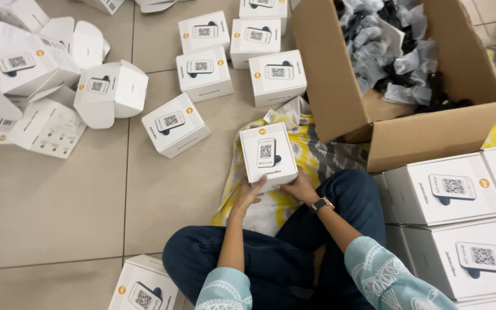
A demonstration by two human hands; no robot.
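A: Both hands grasp one small white carton (267, 153), left hand (249, 194) at its lower left corner, right hand (299, 188) at lower right. It sits on the yellow patterned cloth (311, 158) before the knees.

B: Step?

A: Likely closing or seating it. Next calls for a firm lift. Bare tile floor (58, 201) left; open cardboard box (374, 109) crowds right.

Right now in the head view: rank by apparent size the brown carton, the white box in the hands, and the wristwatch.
1. Brown carton, largest by far.
2. White box, held between left hand and right hand.
3. Wristwatch, smallest.
The gaps are wide, so nearness to the camera does not blur the order.
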